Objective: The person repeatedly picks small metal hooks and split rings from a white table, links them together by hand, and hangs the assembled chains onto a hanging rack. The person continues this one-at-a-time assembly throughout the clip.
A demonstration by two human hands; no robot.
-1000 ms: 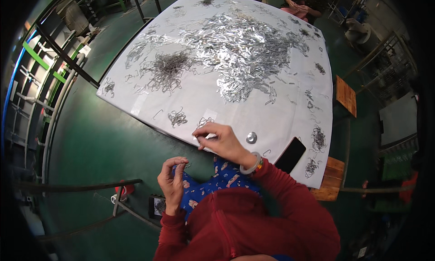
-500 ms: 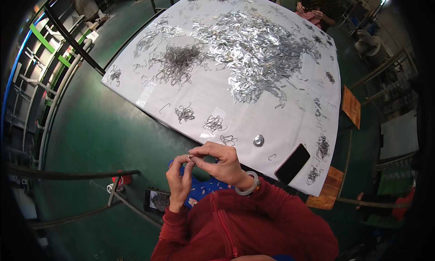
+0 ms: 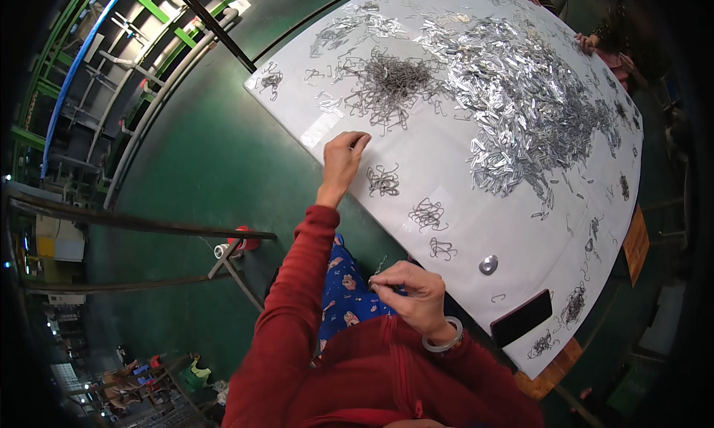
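- The two bare hands, meeting fingertip to fingertip half a second ago, have come apart: the left hand (image 3: 343, 160) has gone out over the near edge of the broad white-covered table (image 3: 416, 149), while the right hand (image 3: 413, 294) remains low by the lap. The view has swung too, placing the table further right.
- At the left, a loose little group of flat silver metal strips (image 3: 328, 103) lies just beyond the left hand, near a strip of clear shiny tape (image 3: 321, 130).
- The left hand has thumb and fingers drawn together; whether anything is between them, or they touch the tabletop, I cannot tell. The joint hold is broken, so in my judgement the hands now work separately.
- Further along lies a tangled pile of dark grey bent-wire hooks (image 3: 401, 78); nearer the edge sit three small clumps of similar hooks (image 3: 383, 180), the first just beside the left hand.
- The right hand, a pale bangle (image 3: 444, 337) at its wrist, is pinched above blue patterned trousers (image 3: 346, 279); a thin piece seems to show at its fingertips, too small to identify.
- Rightward come the large heap of shiny silver strips (image 3: 513, 101), a round silver metal disc (image 3: 488, 264) and a black rectangular phone (image 3: 521, 318).
- At the far right edge, a co-worker's hands (image 3: 587, 43) show.
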